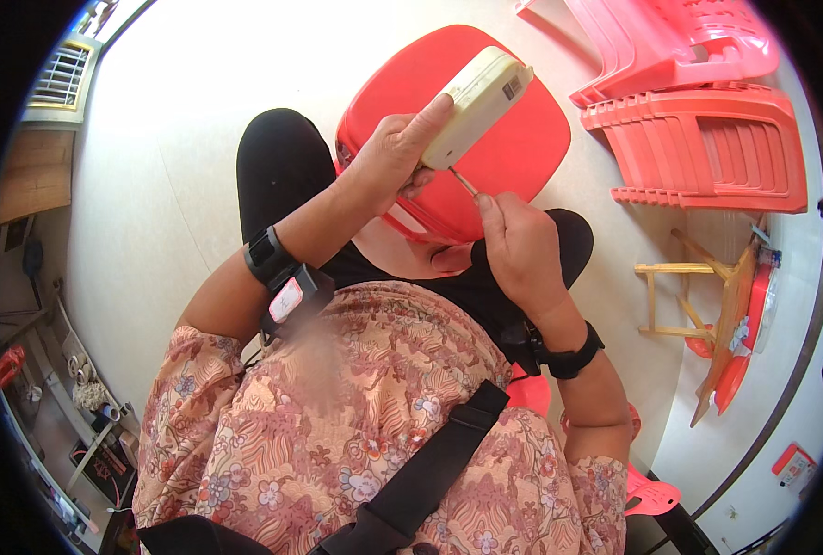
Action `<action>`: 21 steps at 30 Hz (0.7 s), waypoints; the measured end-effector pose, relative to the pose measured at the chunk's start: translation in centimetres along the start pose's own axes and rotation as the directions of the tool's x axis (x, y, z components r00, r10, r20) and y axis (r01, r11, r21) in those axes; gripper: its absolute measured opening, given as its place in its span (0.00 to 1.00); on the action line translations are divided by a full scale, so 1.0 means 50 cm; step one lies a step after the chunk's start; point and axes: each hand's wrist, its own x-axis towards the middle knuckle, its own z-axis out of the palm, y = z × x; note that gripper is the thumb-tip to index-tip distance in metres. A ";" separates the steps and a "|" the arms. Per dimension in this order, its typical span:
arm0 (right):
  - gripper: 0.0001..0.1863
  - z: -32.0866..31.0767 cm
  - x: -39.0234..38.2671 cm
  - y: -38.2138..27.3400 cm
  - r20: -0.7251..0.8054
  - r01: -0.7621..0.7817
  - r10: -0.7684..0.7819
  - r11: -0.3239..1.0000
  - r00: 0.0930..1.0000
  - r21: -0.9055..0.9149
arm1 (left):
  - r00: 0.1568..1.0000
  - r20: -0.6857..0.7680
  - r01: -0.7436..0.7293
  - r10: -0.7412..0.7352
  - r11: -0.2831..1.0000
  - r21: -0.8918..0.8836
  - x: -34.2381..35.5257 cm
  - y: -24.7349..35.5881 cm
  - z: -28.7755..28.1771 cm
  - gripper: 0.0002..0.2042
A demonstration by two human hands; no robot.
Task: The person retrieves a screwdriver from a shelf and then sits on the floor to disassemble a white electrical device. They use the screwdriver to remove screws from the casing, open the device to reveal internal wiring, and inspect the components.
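Observation:
My left hand (385,159) grips a cream-coloured, oblong plastic device (474,109) by its near end, thumb along its upper face. The device is tilted, with a small dark label on its side, and is held over a red plastic stool (522,153). In my right hand (524,248), a thin screwdriver-like tool (465,182) is pinched between thumb and fingers. Its tip meets the near end of the device, at a lower corner. The tool's handle is hidden in my palm, so its exact kind does not show.
Stacked red plastic stools (707,153) lie on their sides at the far right. Below them a wooden folding chair (730,305) leans near the wall. A wooden cabinet (37,176) and a cluttered shelf (69,370) line the left. My knees flank the red stool.

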 end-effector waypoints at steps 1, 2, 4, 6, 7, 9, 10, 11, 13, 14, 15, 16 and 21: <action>0.13 -0.004 0.001 0.000 0.075 -0.064 0.063 0.998 0.995 0.013 | 1.000 0.012 -0.002 0.002 1.000 -0.002 0.001 0.000 -0.001 0.33; 0.13 -0.004 0.002 -0.001 0.059 -0.051 0.052 0.999 0.997 -0.013 | 1.000 0.013 -0.001 0.001 1.000 -0.011 0.002 -0.001 -0.001 0.32; 0.14 -0.005 0.004 -0.003 0.009 -0.025 0.026 0.998 1.000 -0.061 | 1.000 0.010 0.002 -0.002 1.000 -0.028 0.004 -0.002 0.000 0.32; 0.13 -0.002 0.007 -0.003 -0.039 -0.002 0.002 1.000 0.999 -0.012 | 1.000 -0.013 0.021 -0.022 0.998 -0.064 0.001 -0.005 0.000 0.31; 0.13 0.001 0.009 -0.003 -0.064 0.014 -0.013 1.000 0.998 0.009 | 0.999 -0.024 0.029 -0.032 0.996 -0.081 0.001 -0.006 0.000 0.31; 0.12 0.007 0.010 -0.003 -0.126 0.118 -0.128 0.990 0.984 -0.078 | 0.998 -0.033 0.041 -0.044 0.996 -0.084 0.004 -0.006 -0.003 0.31; 0.12 0.009 0.011 -0.002 -0.151 0.172 -0.190 0.977 0.970 -0.123 | 0.998 -0.039 0.047 -0.050 0.995 -0.085 0.004 -0.006 -0.004 0.31; 0.12 0.011 0.011 -0.002 -0.165 0.207 -0.238 0.960 0.957 -0.187 | 0.999 -0.030 0.043 -0.046 0.996 -0.082 0.005 -0.006 -0.006 0.31; 0.12 0.014 0.011 -0.003 -0.189 0.269 -0.336 0.912 0.923 -0.309 | 0.999 -0.015 0.038 -0.040 0.996 -0.077 0.004 -0.005 -0.009 0.31; 0.12 0.016 0.010 -0.005 -0.168 0.214 -0.268 0.936 0.949 -0.280 | 1.000 -0.011 0.027 -0.028 0.998 -0.063 0.004 -0.006 -0.010 0.31; 0.13 0.017 0.010 -0.006 -0.152 0.155 -0.196 0.956 0.969 -0.249 | 1.000 -0.010 0.018 -0.019 0.999 -0.050 0.005 -0.004 -0.010 0.31; 0.13 0.018 0.009 -0.007 -0.127 0.100 -0.129 0.972 0.983 -0.214 | 1.000 -0.009 0.009 -0.009 0.999 -0.038 0.005 -0.004 -0.011 0.31; 0.13 0.012 0.010 -0.006 0.025 0.024 -0.020 0.978 0.999 -0.209 | 1.000 -0.008 0.014 -0.014 1.000 -0.022 0.001 -0.008 -0.010 0.31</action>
